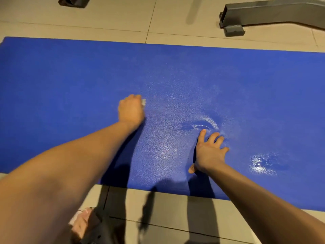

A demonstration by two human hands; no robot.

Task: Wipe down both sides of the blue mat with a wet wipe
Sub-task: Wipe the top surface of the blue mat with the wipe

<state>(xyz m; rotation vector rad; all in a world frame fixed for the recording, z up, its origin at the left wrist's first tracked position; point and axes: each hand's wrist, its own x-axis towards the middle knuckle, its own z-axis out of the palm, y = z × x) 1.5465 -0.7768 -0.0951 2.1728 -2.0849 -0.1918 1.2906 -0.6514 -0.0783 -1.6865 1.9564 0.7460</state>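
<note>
1. The textured blue foam mat (70,85) lies flat on a beige tiled floor (167,217), its long edges running left to right.
2. The left hand (131,110) rests near the mat's middle, fingers curled over a crumpled white wet wipe (143,102) pressed to the surface.
3. The right hand (208,152) presses flat near the mat's near edge, fingers spread.
4. Shiny wet patches (262,164) show right of centre.
5. Beyond the far edge stand a grey metal frame foot (263,13) and a black object (73,1).

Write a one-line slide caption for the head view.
Left hand presses a wet wipe onto the blue mat while the spread right hand braces on it.
</note>
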